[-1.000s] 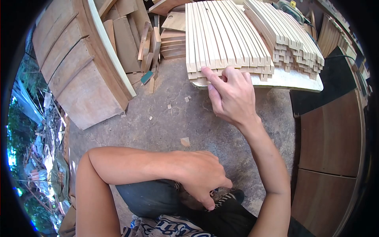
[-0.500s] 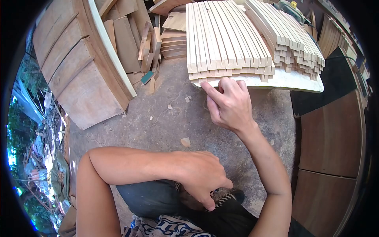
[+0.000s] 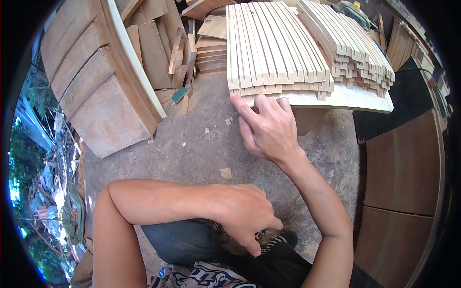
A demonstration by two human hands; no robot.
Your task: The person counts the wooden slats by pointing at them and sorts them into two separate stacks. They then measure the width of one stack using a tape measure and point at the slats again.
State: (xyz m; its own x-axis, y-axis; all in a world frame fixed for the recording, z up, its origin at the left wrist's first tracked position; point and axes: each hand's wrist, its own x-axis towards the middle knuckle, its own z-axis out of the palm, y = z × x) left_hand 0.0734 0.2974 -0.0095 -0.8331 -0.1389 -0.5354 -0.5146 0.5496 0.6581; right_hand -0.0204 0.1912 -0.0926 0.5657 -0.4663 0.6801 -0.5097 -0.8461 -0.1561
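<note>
At the near edge of the pale counter (image 3: 357, 102), the person's right hand (image 3: 266, 128) is raised with fingers stretched and loosely together, holding nothing, its forefinger touching the rim just under the ends of the stacked wooden slats (image 3: 273, 48). Lower down, the left hand (image 3: 246, 215) curls over a dark trouser leg (image 3: 185, 242); whether it grips anything I cannot tell. Wood chips (image 3: 225, 173) dot the concrete floor (image 3: 192, 144).

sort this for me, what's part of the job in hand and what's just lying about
In hand: right hand at the near ends of the stacked slats; white board under them.
Lying about: curved panels, offcut pile, floor chips, brown panels.
</note>
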